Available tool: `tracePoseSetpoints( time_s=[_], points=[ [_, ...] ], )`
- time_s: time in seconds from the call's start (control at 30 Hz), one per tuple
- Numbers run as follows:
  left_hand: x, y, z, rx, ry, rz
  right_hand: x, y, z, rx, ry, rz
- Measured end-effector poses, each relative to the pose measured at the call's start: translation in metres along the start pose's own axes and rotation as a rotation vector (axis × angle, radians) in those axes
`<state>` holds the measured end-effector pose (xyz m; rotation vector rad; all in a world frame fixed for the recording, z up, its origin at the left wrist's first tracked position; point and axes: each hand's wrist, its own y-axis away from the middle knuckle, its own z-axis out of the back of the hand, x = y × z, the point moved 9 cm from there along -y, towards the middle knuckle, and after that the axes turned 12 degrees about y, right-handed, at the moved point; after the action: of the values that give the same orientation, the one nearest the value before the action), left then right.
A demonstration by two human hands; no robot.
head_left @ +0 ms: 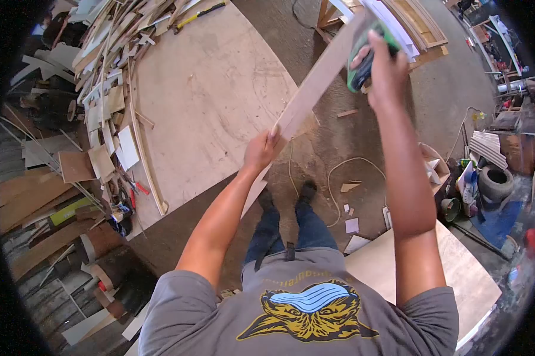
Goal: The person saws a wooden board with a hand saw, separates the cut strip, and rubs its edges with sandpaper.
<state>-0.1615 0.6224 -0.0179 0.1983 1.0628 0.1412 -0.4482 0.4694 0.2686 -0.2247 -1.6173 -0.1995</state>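
Note:
My left hand (260,151) is closed around a long, narrow wooden board (318,89) that slants from near my legs up to the top right. Its lower end passes under my hand, beside the corner of a large plywood sheet. At the board's far end, my right hand (389,74) grips the green and black handle of a hand saw (357,77). What looks like its grey blade is blurred and lies against or just over the board; whether it touches cannot be told.
The plywood sheet (214,89) carries a yellow and black hammer (199,16), piled wood strips and red-handled pliers (142,187). A cord (330,202) loops over the floor among offcuts. Another pale panel (463,267) lies at my right, near a grey pot (494,183).

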Motion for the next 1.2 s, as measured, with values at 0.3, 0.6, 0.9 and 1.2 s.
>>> tracePoseSetpoints(
  time_s=[0.3, 0.6, 0.9, 1.2],
  points=[
    [0.083, 0.131, 0.006, 0.035, -0.284, 0.311, -0.155, 0.106, 0.038, -0.114, -0.032, -0.351],
    [0.131, 0.156, -0.031, 0.078, -0.236, 0.445, -0.193, 0.123, 0.017, -0.005, -0.012, -0.34],
    [0.144, 0.161, -0.052, 0.066, -0.173, 0.53, -0.178, 0.127, 0.0, 0.11, 0.108, -0.265],
    [0.131, 0.137, -0.064, 0.064, -0.104, 0.466, -0.18, 0.126, -0.004, 0.197, 0.092, -0.264]
  ],
)
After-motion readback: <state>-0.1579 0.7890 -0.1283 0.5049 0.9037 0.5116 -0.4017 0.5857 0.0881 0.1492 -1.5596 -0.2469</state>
